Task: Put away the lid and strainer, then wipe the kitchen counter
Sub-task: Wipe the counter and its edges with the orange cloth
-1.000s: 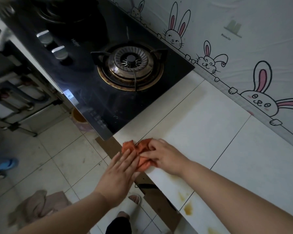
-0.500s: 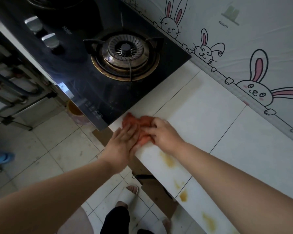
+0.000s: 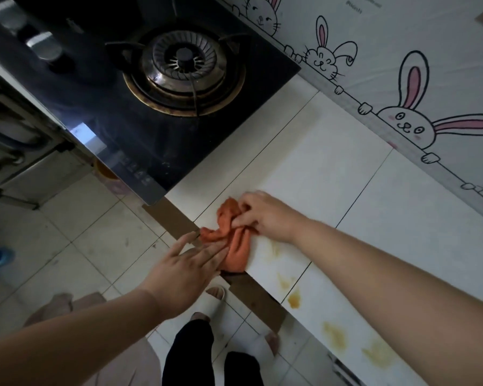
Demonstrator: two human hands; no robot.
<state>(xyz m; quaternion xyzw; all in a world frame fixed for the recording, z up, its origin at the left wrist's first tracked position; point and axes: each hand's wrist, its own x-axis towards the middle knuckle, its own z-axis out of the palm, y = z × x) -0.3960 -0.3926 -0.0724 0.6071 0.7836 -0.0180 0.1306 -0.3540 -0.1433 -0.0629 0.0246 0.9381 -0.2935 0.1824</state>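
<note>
An orange cloth [image 3: 232, 240] lies bunched on the front edge of the white tiled counter [image 3: 332, 168], part of it hanging over the edge. My right hand [image 3: 265, 215] pinches the cloth's upper folds from the right. My left hand [image 3: 187, 268] is held flat with fingers spread just below the counter edge, its fingertips against the hanging part of the cloth. Yellow-brown stains [image 3: 293, 299] spot the counter near its front edge, right of the cloth. No lid or strainer is in view.
A black glass gas hob [image 3: 140, 135] with a round burner [image 3: 183, 68] sits left of the cloth. A bunny-patterned wall covering [image 3: 402, 65] backs the counter. Below are the tiled floor [image 3: 76, 246], my slippered feet [image 3: 215, 296] and a brown cabinet edge [image 3: 251, 293].
The cloth and both hands have moved along the counter's front edge, away from the hob corner and toward the stains. The cloth now hangs further over the edge.
</note>
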